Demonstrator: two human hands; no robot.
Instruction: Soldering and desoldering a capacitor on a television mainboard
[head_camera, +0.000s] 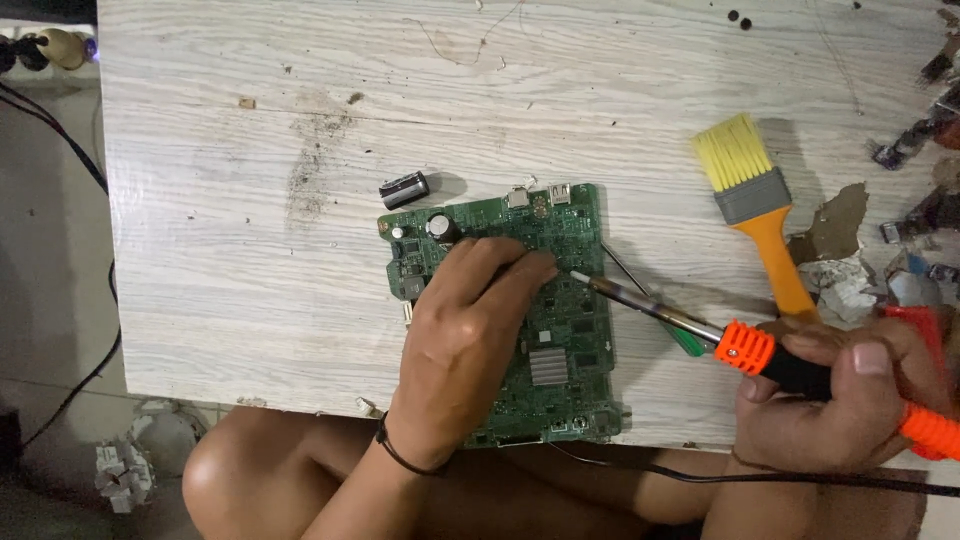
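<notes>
A green circuit board (570, 250) lies on the pale wood-grain table (250, 260) near its front edge. My left hand (465, 335) rests on the board with fingers curled and fingertips pressed to it; whether it pinches something small I cannot tell. My right hand (845, 390) grips the orange-and-black handle of a soldering iron (745, 348). Its metal shaft slants up and left, the tip (580, 276) touching the board right beside my left fingertips. A black cylindrical capacitor stands on the board's upper left corner (442, 226).
A loose dark cylindrical part (404, 189) lies just above the board. A brush with yellow bristles and orange handle (758, 205) lies to the right. Scraps and small parts (915, 140) crowd the table's right edge. Black cables (70, 150) run over the floor on the left.
</notes>
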